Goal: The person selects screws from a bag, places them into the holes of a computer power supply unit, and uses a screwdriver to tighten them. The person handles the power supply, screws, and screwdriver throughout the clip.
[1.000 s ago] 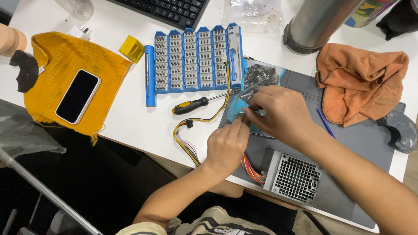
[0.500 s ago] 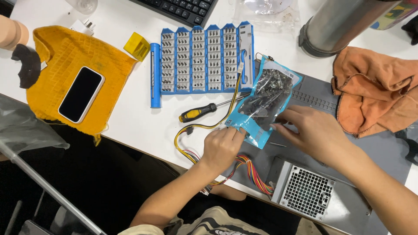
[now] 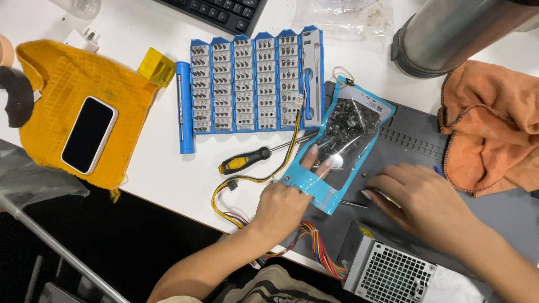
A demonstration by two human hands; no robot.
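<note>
Since the earlier frame, the right hand (image 3: pixel 424 196) has come off the blue screw pouch (image 3: pixel 339 148) and dropped flat onto the grey work mat (image 3: pixel 410 140), while the left hand (image 3: pixel 283 202) has taken over the pouch at its lower corner. That left hand is pinched on the corner, with two fingers (image 3: pixel 311 157) laid up over the clear window. The right hand is spread, fingertips pressing or feeling for something small on the mat; whether it actually holds a screw I cannot tell. The two hands sit apart, the pouch between them.

The pouch lies tilted across the edge of the mat and the white bench (image 3: pixel 168 174), its top end near the blue bit case (image 3: pixel 252 84). A yellow-handled screwdriver (image 3: pixel 252 159) lies just beside it, and a bundle of coloured wires (image 3: pixel 314 247) runs under the left wrist toward the metal power supply box (image 3: pixel 393 272).

The risk lies with the pouch: if its top is unsealed, a one-corner grip could tip it and scatter screws over the mat and off the near bench edge. The wires under the wrist could also snag and drag the loose screwdriver.
</note>
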